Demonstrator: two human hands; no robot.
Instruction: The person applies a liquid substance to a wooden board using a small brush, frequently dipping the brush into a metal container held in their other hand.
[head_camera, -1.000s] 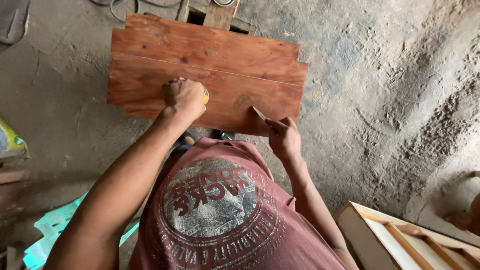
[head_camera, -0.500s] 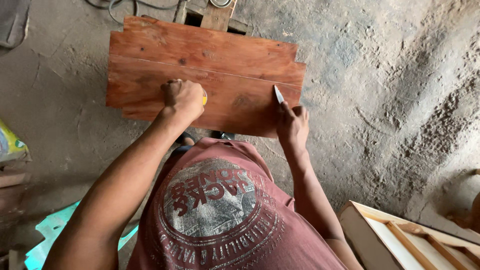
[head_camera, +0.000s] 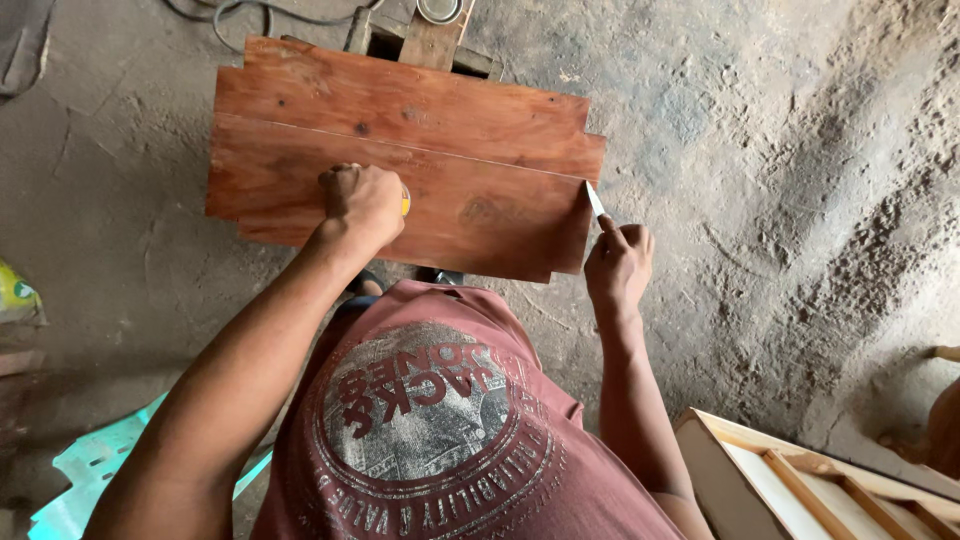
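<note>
Your left hand (head_camera: 362, 203) sits on top of the flat reddish-brown wooden board (head_camera: 480, 135). The fingers are curled tight into a fist, and a small yellow thing (head_camera: 405, 203) peeks out from the side of that fist. You cannot tell what the yellow thing is, because the hand hides most of it.

The wooden board lies in front of you, above the dusty grey ground (head_camera: 800, 180). It is made of 2 long planks set side by side, with a thin line running between them. The corners have small square notches cut out. A darker wooden stand (head_camera: 432, 42) shows at the far edge of the board, and the board rests over it.

Your right hand (head_camera: 618, 268) is just off the right end of the board. Its fingers are bent and pressed together around a thin white pointed tool (head_camera: 595, 200). The first finger lies along the tool. The tip of the tool touches the right edge of the board, near the line between the 2 planks.

A grey cable (head_camera: 240, 10) curls on the ground at the top, behind the board. A pale wooden frame (head_camera: 800, 480) lies low on your right, well apart from the board. A bright green sheet (head_camera: 90, 470) lies low on your left.
</note>
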